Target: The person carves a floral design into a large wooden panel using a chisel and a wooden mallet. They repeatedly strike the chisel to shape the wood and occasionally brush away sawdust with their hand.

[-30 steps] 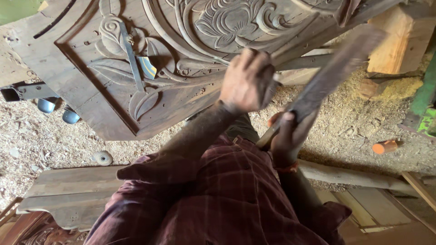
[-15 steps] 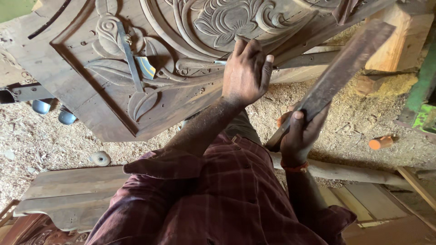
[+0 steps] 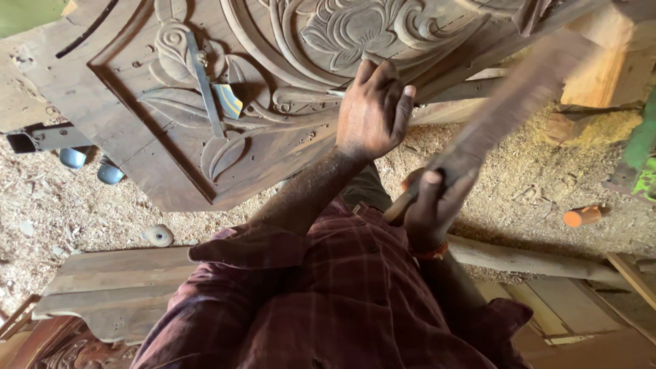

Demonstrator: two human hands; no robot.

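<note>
The carved wood panel (image 3: 273,89) lay on the sawdust floor. The left hand (image 3: 372,109) curled shut around a thin chisel on it. The right hand (image 3: 434,205) squeezed a long wooden stick (image 3: 506,109). A bad swing could hit those fingers.

I see a sawdust-strewn floor (image 3: 526,184) carrying the carved wooden panel (image 3: 273,89), a long beam (image 3: 526,260), an orange cylinder (image 3: 581,216) and a pale disc (image 3: 158,236).
</note>
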